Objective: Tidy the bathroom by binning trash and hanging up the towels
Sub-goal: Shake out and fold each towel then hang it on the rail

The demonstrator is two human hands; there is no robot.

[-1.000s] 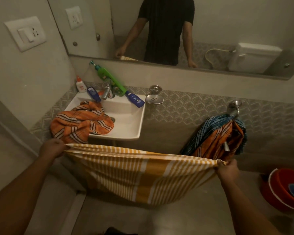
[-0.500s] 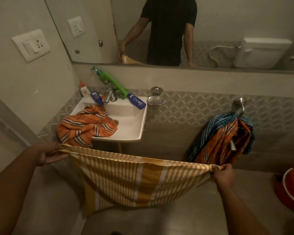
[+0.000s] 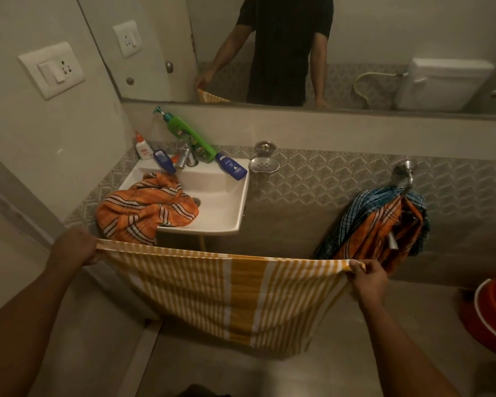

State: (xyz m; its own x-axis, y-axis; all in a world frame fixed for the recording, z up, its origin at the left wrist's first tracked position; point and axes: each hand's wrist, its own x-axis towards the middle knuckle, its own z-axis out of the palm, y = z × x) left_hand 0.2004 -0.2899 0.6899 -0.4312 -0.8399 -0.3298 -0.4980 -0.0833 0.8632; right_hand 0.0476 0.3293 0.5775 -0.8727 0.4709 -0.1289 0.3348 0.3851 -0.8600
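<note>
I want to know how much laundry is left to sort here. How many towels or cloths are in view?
4: a yellow striped towel stretched between both hands, an orange striped one bunched in the sink, and an orange checked and a blue checked one on the wall hook. More may hide behind those.

Both bare forearms extend forward from the near edge, spread well apart. The left hand (image 3: 74, 249) sits at the left, knuckles up, fingers curled around one top corner of the yellow striped towel (image 3: 226, 296). The right hand (image 3: 367, 279) pinches the opposite corner, thumb on top.
</note>
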